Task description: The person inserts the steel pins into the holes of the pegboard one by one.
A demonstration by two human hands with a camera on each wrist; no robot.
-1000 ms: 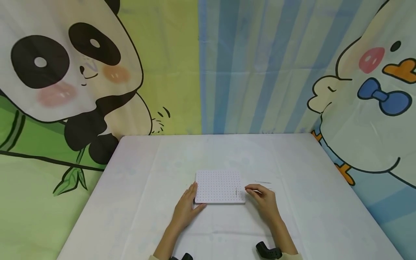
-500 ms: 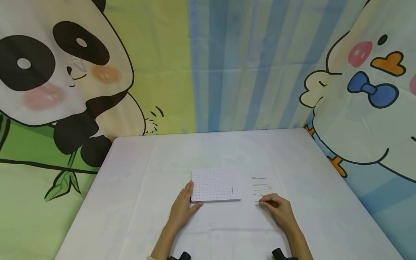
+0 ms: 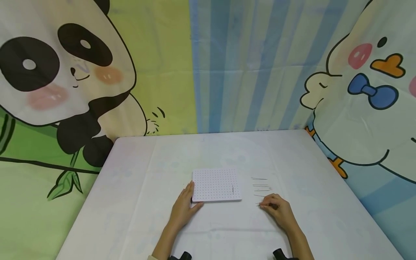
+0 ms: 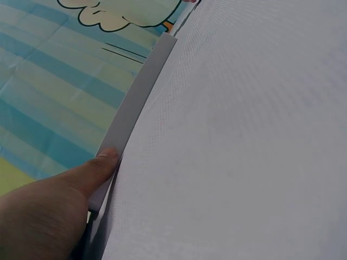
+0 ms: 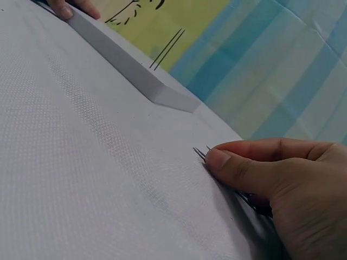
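Note:
A white pegboard with rows of small holes lies on the table. Two thin metal pins stand upright in it near its right side. My left hand holds the board's near-left corner, fingers along the left side and thumb on the front edge. To the right of the board, my right hand pinches a thin metal pin between thumb and forefinger, low over the cloth. Another pin tip shows beside those fingertips. Several more pins lie in a column beyond this hand.
White cloth covers the table. Behind it hangs a curtain printed with a panda and a white bird. Black camera mounts sit on both wrists.
My right hand has moved from beside the board's right edge, down and right to the near end of the pin column, and pinches a pin there. The left hand keeps its hold.

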